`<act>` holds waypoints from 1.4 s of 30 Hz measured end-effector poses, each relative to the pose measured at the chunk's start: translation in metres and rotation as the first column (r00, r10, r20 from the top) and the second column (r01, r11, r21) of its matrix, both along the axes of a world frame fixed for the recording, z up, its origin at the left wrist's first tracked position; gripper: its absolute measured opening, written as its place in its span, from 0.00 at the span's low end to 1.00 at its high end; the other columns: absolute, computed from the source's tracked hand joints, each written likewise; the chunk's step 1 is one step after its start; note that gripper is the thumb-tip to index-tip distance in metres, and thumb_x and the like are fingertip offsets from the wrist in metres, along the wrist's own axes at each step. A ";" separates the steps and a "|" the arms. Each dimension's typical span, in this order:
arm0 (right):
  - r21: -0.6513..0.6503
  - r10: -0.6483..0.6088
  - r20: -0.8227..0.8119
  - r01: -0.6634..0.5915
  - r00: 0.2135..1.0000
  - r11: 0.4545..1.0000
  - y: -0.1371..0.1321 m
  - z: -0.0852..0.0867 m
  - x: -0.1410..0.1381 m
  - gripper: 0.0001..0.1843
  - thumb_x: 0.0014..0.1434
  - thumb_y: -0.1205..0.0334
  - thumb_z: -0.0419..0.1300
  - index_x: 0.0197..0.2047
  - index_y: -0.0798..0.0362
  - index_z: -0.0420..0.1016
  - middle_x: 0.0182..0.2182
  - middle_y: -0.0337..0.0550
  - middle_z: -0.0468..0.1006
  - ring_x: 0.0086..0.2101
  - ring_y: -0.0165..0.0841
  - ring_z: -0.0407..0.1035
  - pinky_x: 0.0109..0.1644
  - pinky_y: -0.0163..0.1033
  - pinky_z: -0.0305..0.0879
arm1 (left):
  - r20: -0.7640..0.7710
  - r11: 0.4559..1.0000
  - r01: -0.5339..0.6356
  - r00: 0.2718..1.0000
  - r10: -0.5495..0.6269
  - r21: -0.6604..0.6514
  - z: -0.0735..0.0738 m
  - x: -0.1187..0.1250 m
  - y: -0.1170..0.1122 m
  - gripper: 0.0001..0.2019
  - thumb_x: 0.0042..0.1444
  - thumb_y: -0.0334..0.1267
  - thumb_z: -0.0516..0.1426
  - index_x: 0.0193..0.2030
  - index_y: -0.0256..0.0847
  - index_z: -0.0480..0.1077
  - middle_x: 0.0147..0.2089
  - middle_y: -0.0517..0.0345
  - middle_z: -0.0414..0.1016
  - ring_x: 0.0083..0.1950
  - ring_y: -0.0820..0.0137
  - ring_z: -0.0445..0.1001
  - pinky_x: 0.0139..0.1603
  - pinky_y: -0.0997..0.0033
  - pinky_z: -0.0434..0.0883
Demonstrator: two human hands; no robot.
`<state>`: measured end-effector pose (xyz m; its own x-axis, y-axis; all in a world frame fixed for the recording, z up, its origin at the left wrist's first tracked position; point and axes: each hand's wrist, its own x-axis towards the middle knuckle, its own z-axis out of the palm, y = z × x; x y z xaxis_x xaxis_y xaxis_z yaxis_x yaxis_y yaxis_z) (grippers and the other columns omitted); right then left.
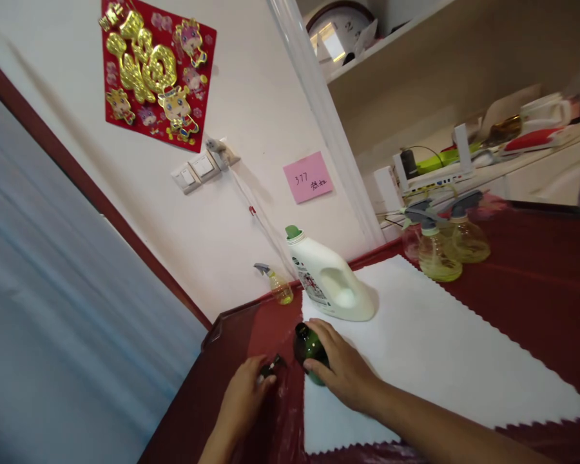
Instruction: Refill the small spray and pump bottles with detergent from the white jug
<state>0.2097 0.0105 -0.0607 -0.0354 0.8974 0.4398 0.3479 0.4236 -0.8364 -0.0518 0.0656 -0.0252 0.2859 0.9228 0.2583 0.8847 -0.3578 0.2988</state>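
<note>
Right forearm (430,419) nearest of all, slanting in from the lower edge, and at its end the right hand (345,364) was curled round a dark green bottle (315,349), right at the left margin of the white cloth (439,348)! Its neck (301,330) looked uncapped; whether its base rested or hung just off the surface, you couldn't tell. Across to the left hand (245,390), fingers drawn in close on a small dark nozzle-like piece (270,367), near the bottle but apart from it, over the red tabletop (536,277). So the step in hand looked like work at the bottle's top, with the parts separate. By the look of it, the next move called for a steady right hand, bottle mouth-up, and a left hand either holding that piece clear or lining it up. Beyond them, a pale jug (333,277) stood on the cloth.
</note>
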 end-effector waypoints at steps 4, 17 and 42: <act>0.008 -0.001 0.011 0.000 1.000 1.000 0.001 0.000 -0.001 0.34 0.61 0.60 0.59 0.70 0.51 0.60 0.70 0.55 0.62 0.68 0.47 0.57 0.73 0.61 0.53 | -0.030 1.000 -0.013 0.999 0.013 -0.022 -0.020 0.009 -0.005 0.21 0.56 0.40 0.57 0.56 0.39 0.76 0.55 0.42 0.81 0.58 0.53 0.77 0.61 0.53 0.69; -0.012 0.010 0.025 -0.009 1.000 1.000 0.001 0.000 0.001 0.36 0.61 0.61 0.59 0.71 0.56 0.59 0.71 0.57 0.60 0.69 0.46 0.56 0.73 0.58 0.53 | 0.666 0.959 -0.154 0.745 -0.046 0.239 0.081 0.052 -0.016 0.22 0.59 0.55 0.60 0.54 0.43 0.73 0.53 0.49 0.79 0.54 0.59 0.77 0.57 0.57 0.72; -0.028 0.004 0.040 -0.003 0.999 1.000 0.002 0.006 0.001 0.40 0.57 0.66 0.63 0.72 0.59 0.58 0.71 0.59 0.60 0.69 0.48 0.55 0.73 0.55 0.53 | 0.948 0.993 0.091 0.314 0.048 -0.080 0.013 0.137 -0.010 0.25 0.46 0.51 0.72 0.46 0.40 0.77 0.48 0.50 0.83 0.51 0.59 0.81 0.55 0.60 0.76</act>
